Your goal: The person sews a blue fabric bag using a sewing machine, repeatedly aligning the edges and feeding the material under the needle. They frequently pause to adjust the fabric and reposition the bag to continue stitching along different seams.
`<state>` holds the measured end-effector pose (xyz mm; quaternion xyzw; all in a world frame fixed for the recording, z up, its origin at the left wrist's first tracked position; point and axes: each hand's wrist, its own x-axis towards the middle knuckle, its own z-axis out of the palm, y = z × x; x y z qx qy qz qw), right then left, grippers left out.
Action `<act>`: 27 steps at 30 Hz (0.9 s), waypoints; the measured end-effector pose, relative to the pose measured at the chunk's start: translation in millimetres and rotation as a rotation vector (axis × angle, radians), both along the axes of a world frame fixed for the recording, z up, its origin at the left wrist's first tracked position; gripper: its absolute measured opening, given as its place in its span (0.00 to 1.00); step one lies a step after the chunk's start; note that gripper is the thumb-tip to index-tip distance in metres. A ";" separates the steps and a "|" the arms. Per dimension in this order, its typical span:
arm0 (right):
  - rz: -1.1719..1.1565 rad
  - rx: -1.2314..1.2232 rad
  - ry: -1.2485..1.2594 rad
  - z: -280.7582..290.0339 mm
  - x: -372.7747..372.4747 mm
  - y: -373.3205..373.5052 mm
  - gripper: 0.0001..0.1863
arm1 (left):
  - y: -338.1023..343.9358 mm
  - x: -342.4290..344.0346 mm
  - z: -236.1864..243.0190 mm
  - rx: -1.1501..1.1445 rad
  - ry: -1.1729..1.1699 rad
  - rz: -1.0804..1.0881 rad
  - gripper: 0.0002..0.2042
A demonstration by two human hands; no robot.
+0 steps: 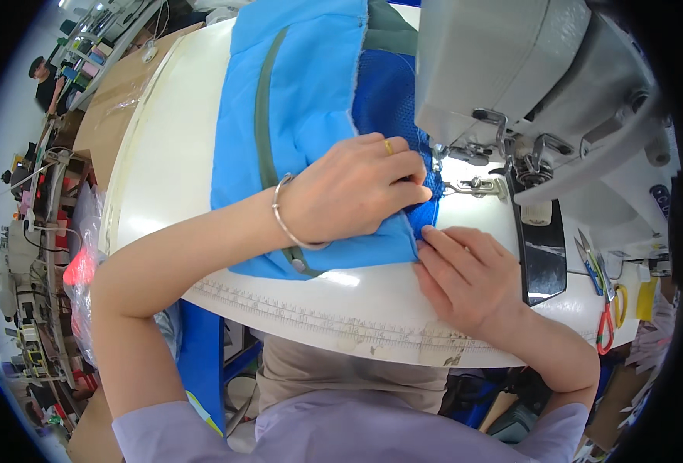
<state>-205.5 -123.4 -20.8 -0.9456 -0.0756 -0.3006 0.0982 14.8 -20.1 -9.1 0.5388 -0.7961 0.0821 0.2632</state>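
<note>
Light blue fabric [310, 85] with a dark green strip [263, 116] lies across the white table, overlapping darker blue mesh [387, 92]. My left hand [360, 185] rests on this layered piece, its fingers curled and pinching the mesh edge close to the presser foot. At the near corner of the fabric, my right hand [468, 278] has its thumb and fingertips closed on the blue edge. The sewing machine [503, 62] stands over the far right, its needle area lit beside the mesh. A metal guide [476, 186] sits just right of the fabric edge.
Red-handled scissors [605, 328] and a yellow-handled pair [620, 305] lie at the table's right. A printed ruler scale [303, 315] follows the curved front edge. Cardboard [118, 116] adjoins the table's left side. Another person [46, 85] is far off at left.
</note>
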 end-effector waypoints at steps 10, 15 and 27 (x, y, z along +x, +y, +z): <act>-0.046 0.013 0.015 3.4 5.8 -5.5 0.16 | -15.7 12.6 -8.7 -0.108 0.036 0.021 0.11; -0.061 0.027 0.033 3.7 6.8 -4.9 0.16 | -15.7 9.5 -11.0 -0.114 0.010 0.020 0.11; -0.107 0.050 0.013 2.2 7.6 -5.4 0.20 | -21.4 6.5 -7.1 -0.156 -0.014 0.108 0.06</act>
